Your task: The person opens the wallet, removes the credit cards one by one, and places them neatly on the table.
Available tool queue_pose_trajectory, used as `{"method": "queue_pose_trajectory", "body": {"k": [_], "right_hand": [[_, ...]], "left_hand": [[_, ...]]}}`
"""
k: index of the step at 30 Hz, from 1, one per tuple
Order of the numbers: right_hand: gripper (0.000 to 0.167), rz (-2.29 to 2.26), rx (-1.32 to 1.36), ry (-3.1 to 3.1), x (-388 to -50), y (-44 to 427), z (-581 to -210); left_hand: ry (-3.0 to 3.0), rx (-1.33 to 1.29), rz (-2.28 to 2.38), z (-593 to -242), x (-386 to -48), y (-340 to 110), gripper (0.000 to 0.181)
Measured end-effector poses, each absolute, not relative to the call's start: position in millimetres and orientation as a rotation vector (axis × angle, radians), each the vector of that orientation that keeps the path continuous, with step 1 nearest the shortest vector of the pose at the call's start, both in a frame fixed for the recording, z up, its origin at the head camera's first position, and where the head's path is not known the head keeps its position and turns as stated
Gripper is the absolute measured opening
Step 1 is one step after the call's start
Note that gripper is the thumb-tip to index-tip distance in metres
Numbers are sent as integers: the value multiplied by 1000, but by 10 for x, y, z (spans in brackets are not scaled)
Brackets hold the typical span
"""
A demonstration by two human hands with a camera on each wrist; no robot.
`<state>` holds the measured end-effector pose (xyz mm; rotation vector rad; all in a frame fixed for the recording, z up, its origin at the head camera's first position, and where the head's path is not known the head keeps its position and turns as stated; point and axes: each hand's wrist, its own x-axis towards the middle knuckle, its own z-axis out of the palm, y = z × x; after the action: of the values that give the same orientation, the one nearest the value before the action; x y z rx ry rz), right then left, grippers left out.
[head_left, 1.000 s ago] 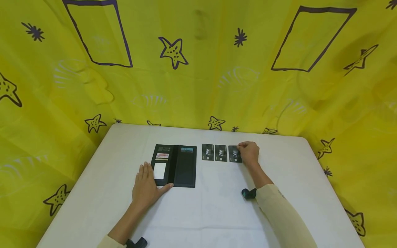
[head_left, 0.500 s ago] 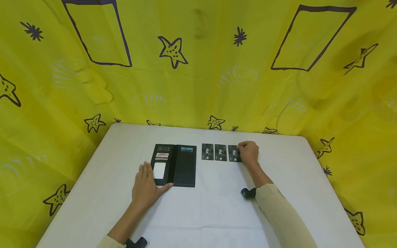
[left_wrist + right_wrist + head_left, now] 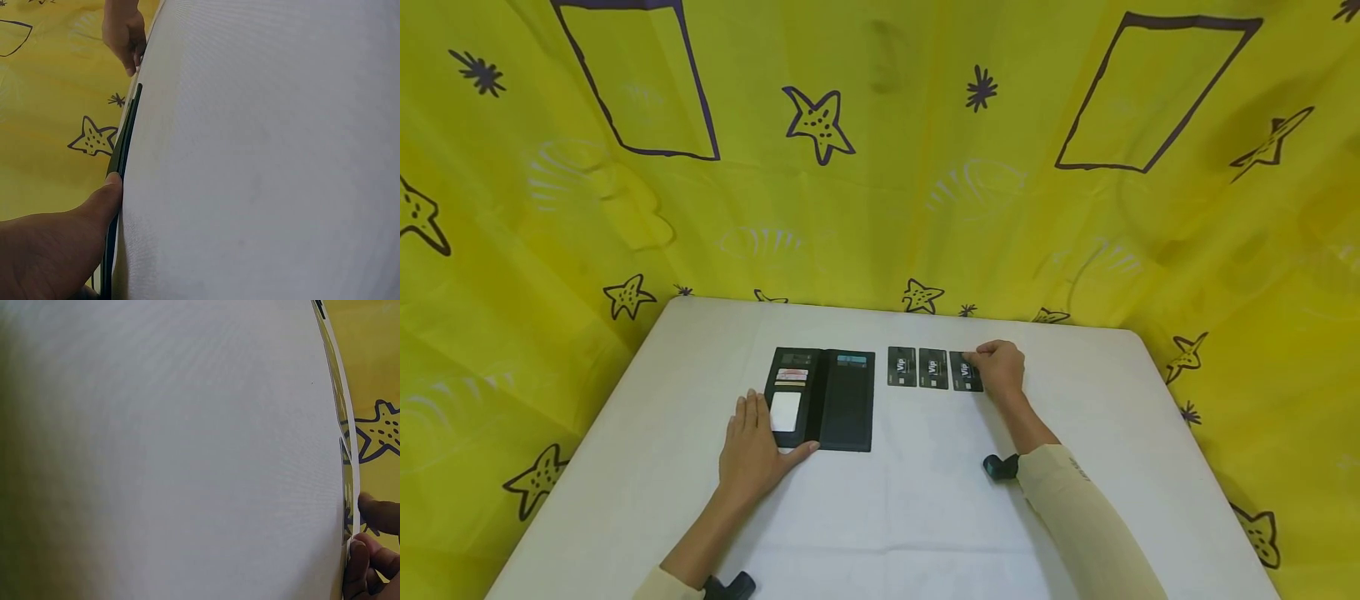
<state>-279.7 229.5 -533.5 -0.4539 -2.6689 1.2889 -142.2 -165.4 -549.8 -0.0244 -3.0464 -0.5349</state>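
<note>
The right card [image 3: 962,379], the left card [image 3: 902,367] and the middle card [image 3: 933,369] lie in a row on the white table [image 3: 925,500], each reading "Vip" turned sideways; their smaller print is illegible. The right hand [image 3: 1000,371], fingers curled in, touches the right card's upper right corner; whether it pinches the card I cannot tell. Left of the row lies an open dark wallet [image 3: 847,408], with cards in its slots whose print is too small to read. The left hand [image 3: 752,454] rests flat at its lower left, fingers together, thumb spread along the near edge. The left wrist view shows that thumb against the wallet's edge; the right wrist view shows yellow reflected in the cards. Behind stands a yellow cloth [image 3: 880,208] printed with starfish.
</note>
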Motion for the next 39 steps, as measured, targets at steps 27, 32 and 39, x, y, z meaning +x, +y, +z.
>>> {"method": "queue_pose_trajectory", "body": {"k": [27,32,39], "right_hand": [[33,1265,-368,-2701,-2811,2115,-5156],[28,1302,-281,-2705,-2826,1966,-5072],[23,1373,-165,-2769,-2797,1703,-5019]], "left_hand": [[-3032,-36,-527,-5478,-1419,-1646,127],[-3034,-30,-534,-5477,-1421,-1649,127],[-3060,-20,-547,-5483,-1429,-1657,129]]}}
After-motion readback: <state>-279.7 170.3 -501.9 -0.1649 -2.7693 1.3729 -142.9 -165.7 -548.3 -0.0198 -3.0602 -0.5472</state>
